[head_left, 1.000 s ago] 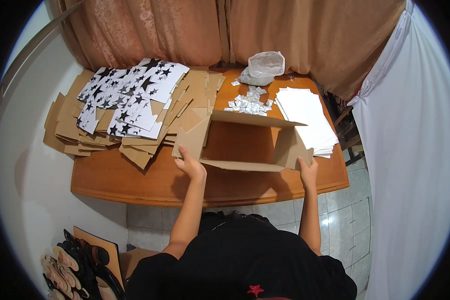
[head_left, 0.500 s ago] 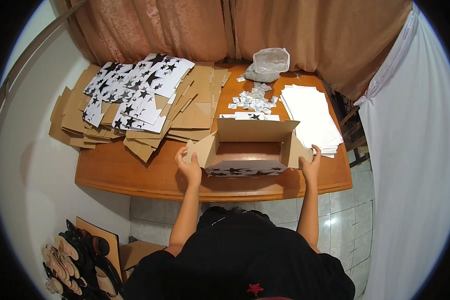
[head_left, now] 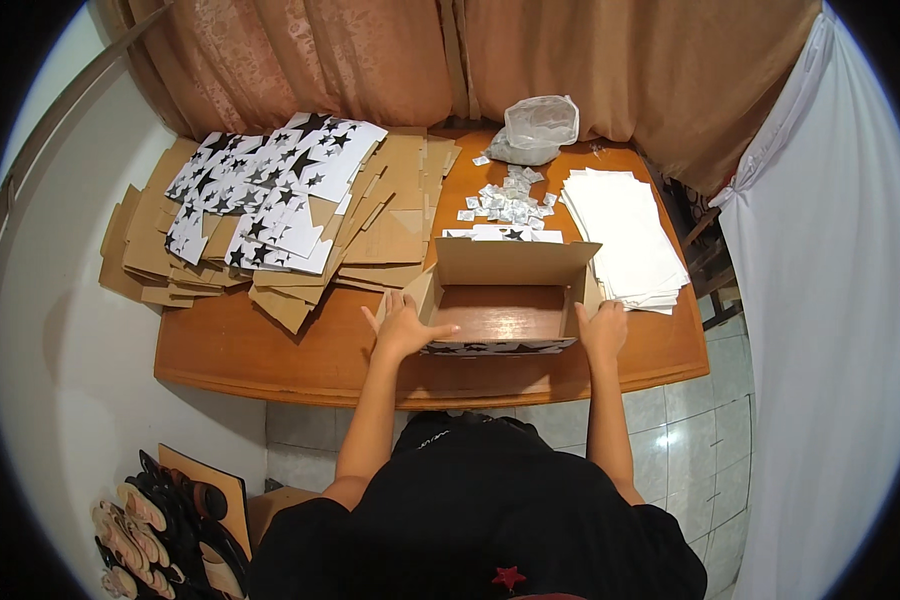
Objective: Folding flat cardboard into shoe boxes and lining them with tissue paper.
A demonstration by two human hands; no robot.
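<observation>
Both forearms reach forward, the left hand [head_left: 402, 328] spread at the near-left corner of the cardboard box [head_left: 515, 263], the right hand [head_left: 602, 332] at its right flap, grip unclear. The box sits near the table's [head_left: 260, 345] front edge, bare wood leftward.

Brown wooden table [head_left: 260, 350] bears rectangular brown cardboard box [head_left: 515, 263] near, flat brown cardboard blanks [head_left: 388, 225] left, rectangular white paper sheets [head_left: 625, 238] right, square white packets [head_left: 510, 208] far, behind box.
</observation>
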